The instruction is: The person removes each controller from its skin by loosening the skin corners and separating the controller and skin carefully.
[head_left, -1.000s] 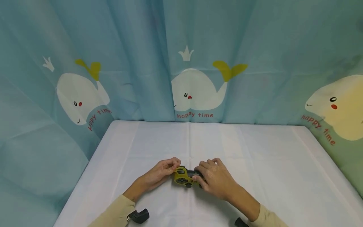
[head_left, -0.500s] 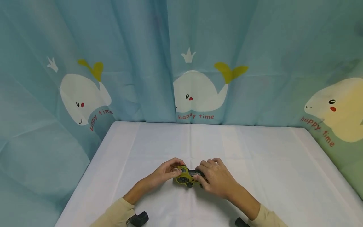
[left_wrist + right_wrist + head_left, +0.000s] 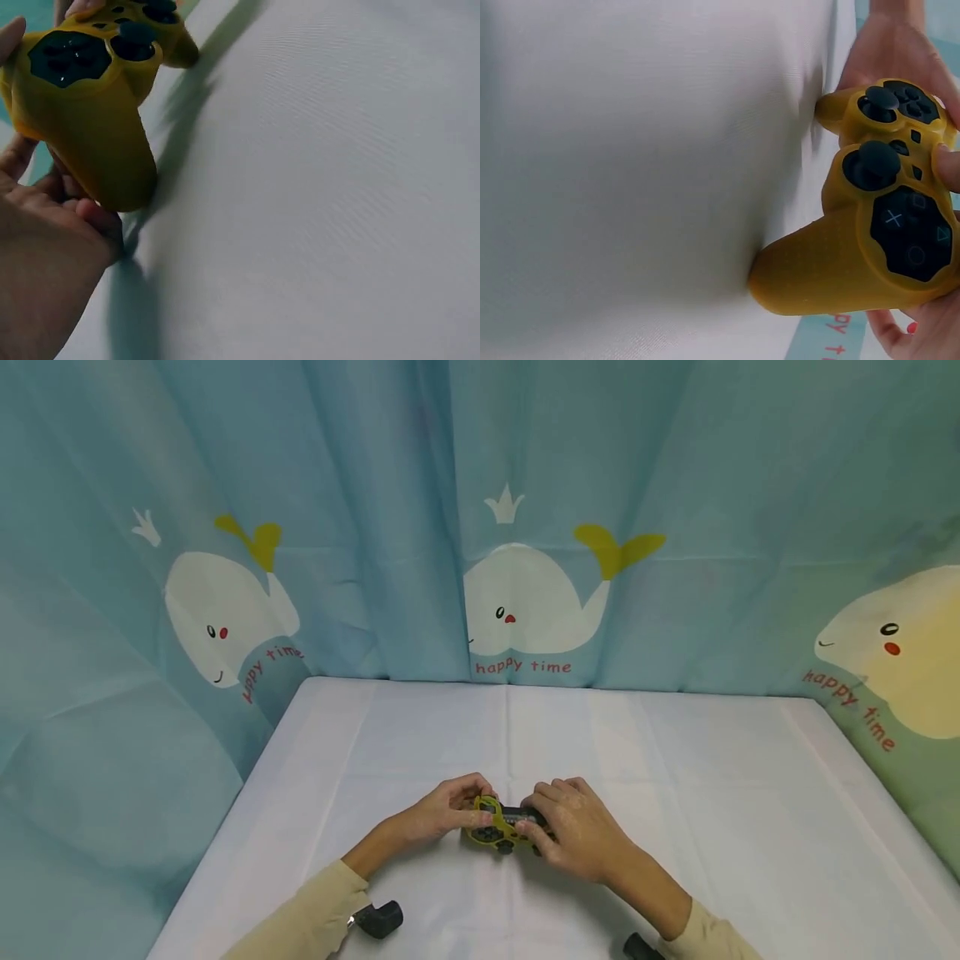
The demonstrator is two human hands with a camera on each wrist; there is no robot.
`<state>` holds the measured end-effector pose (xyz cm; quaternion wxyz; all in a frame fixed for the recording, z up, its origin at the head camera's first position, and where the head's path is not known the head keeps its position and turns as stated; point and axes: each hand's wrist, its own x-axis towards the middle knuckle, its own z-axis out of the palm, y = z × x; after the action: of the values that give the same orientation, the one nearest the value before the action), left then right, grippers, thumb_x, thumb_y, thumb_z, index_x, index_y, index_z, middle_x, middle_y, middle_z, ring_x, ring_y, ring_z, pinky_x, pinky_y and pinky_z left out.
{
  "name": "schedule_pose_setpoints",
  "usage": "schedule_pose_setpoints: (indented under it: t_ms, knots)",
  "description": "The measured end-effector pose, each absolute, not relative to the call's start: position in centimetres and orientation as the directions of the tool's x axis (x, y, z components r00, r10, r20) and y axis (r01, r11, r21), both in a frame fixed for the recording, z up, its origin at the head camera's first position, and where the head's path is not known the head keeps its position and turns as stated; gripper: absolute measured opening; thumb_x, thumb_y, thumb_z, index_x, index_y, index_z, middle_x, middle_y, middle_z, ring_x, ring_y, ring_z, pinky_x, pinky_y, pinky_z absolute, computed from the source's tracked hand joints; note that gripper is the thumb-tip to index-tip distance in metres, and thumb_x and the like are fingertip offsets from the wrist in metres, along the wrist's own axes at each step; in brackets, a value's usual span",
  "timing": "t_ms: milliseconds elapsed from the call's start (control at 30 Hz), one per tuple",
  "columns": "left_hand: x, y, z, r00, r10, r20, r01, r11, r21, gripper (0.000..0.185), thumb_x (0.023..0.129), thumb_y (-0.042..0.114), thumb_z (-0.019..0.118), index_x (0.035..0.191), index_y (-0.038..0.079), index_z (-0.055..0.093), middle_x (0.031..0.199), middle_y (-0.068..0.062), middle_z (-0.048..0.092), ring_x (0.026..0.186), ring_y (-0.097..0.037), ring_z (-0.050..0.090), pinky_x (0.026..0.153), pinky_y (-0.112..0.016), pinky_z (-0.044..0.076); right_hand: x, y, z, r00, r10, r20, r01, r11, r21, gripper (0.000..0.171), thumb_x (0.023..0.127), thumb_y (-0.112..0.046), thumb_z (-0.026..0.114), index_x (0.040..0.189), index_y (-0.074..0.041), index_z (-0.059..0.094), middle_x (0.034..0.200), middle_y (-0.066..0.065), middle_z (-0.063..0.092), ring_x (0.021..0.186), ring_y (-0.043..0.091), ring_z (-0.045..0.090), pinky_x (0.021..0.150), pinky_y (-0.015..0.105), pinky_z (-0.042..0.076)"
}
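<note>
A game controller (image 3: 487, 834) in a yellow rubbery cover (image 3: 810, 270) is held between both hands over the white table. Its black back edge shows bare between the hands in the head view. My left hand (image 3: 442, 811) holds the left end, thumb across the top and fingers behind it. At the other end my right hand (image 3: 576, 832) grips the controller, its thumb on the near face. The right wrist view shows the black thumbsticks (image 3: 879, 160) and symbol buttons (image 3: 911, 234) framed by the cover. In the left wrist view, one yellow handle (image 3: 112, 150) points down close over the tabletop.
The white cloth-covered table (image 3: 675, 777) spreads around the hands. Behind it hangs a blue-green curtain (image 3: 360, 527) printed with whales. Dark cylindrical pieces (image 3: 381, 919) stick out near both sleeves.
My left hand has shifted from pinching the cover's far-left corner to laying its thumb over the controller's left side, fingers behind. My right hand keeps its grip. The head view has shifted slightly.
</note>
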<state>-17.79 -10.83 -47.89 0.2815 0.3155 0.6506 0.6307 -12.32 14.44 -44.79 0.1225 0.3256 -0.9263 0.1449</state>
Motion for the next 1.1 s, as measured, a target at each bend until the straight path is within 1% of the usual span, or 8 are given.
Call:
schedule_pose_setpoints:
  t_ms: [100, 200, 333, 500, 700, 900, 967, 1100]
  knots:
    - [-18.0, -10.6, -47.8, -0.616, 0.788, 0.026, 0.062, 0.015, 0.998, 0.029, 0.098, 0.023, 0.067, 0.107, 0.0, 0.051, 0.107, -0.005, 0.057, 0.1, -0.019, 0.055, 0.089, -0.033, 0.045, -12.4, 14.4, -44.8, -0.758, -0.564, 0.327, -0.639, 0.744, -0.198, 0.024, 0.098, -0.039, 0.065, 0.099, -0.017, 0.073, 0.087, -0.009, 0.061, 0.079, 0.011, 0.055, 0.086, 0.045, 0.047]
    - [-17.9, -10.7, -47.8, -0.612, 0.791, 0.021, 0.001, -0.026, 1.0, 0.029, 0.098, 0.017, 0.067, 0.097, 0.0, 0.043, 0.102, -0.004, 0.053, 0.097, -0.019, 0.052, 0.086, -0.032, 0.043, -12.4, 14.1, -44.8, -0.759, -0.565, 0.323, -0.639, 0.739, -0.211, 0.024, 0.099, -0.04, 0.064, 0.098, -0.017, 0.073, 0.085, -0.01, 0.06, 0.078, 0.01, 0.054, 0.086, 0.045, 0.047]
    - [-17.4, -10.9, -47.8, -0.662, 0.749, 0.017, -0.083, -0.096, 0.992, 0.034, 0.096, 0.008, 0.068, 0.091, 0.0, 0.036, 0.099, -0.005, 0.048, 0.094, -0.02, 0.047, 0.084, -0.031, 0.043, -12.4, 13.7, -44.8, -0.761, -0.564, 0.321, -0.64, 0.736, -0.223, 0.024, 0.098, -0.04, 0.065, 0.097, -0.017, 0.073, 0.084, -0.01, 0.061, 0.077, 0.01, 0.055, 0.086, 0.044, 0.047]
    - [-16.6, -10.7, -47.7, -0.725, 0.689, 0.003, -0.127, -0.139, 0.982, 0.023, 0.094, 0.006, 0.07, 0.092, 0.009, 0.047, 0.103, -0.003, 0.051, 0.098, -0.02, 0.049, 0.092, -0.034, 0.042, -12.5, 13.8, -44.8, -0.765, -0.556, 0.324, -0.632, 0.744, -0.217, 0.022, 0.096, -0.039, 0.067, 0.096, -0.017, 0.073, 0.084, -0.01, 0.061, 0.077, 0.01, 0.055, 0.087, 0.044, 0.047]
    - [-15.8, -10.2, -47.7, -0.762, 0.646, 0.042, -0.143, -0.231, 0.962, 0.024, 0.096, 0.007, 0.069, 0.09, 0.011, 0.046, 0.102, -0.003, 0.048, 0.096, -0.02, 0.046, 0.088, -0.033, 0.042, -12.4, 14.1, -44.5, -0.782, -0.551, 0.292, -0.615, 0.757, -0.22, 0.023, 0.099, -0.039, 0.064, 0.099, -0.017, 0.073, 0.087, -0.01, 0.061, 0.08, 0.011, 0.056, 0.087, 0.045, 0.047]
    - [-14.9, -10.6, -47.5, -0.782, 0.615, 0.097, -0.09, -0.265, 0.96, 0.023, 0.097, 0.004, 0.067, 0.089, 0.01, 0.047, 0.105, -0.006, 0.045, 0.097, -0.019, 0.046, 0.082, -0.028, 0.046, -12.3, 13.8, -44.3, -0.766, -0.573, 0.292, -0.635, 0.744, -0.207, 0.026, 0.101, -0.039, 0.061, 0.101, -0.016, 0.074, 0.088, -0.009, 0.061, 0.08, 0.011, 0.056, 0.083, 0.042, 0.048]
    - [-15.1, -10.7, -47.7, -0.774, 0.615, 0.15, 0.0, -0.237, 0.972, 0.025, 0.097, 0.005, 0.069, 0.088, 0.009, 0.046, 0.102, -0.006, 0.043, 0.097, -0.018, 0.044, 0.082, -0.028, 0.044, -12.3, 13.9, -44.4, -0.753, -0.583, 0.305, -0.648, 0.738, -0.189, 0.027, 0.101, -0.04, 0.061, 0.1, -0.015, 0.074, 0.086, -0.009, 0.061, 0.079, 0.012, 0.056, 0.082, 0.042, 0.048]
    - [-15.5, -10.7, -48.1, -0.748, 0.599, 0.285, 0.277, -0.108, 0.955, 0.03, 0.094, 0.004, 0.073, 0.084, 0.009, 0.045, 0.096, -0.004, 0.04, 0.094, -0.018, 0.041, 0.081, -0.034, 0.039, -12.2, 14.5, -44.7, -0.73, -0.593, 0.339, -0.663, 0.736, -0.141, 0.028, 0.101, -0.04, 0.062, 0.098, -0.015, 0.074, 0.084, -0.007, 0.06, 0.076, 0.012, 0.056, 0.078, 0.04, 0.047]
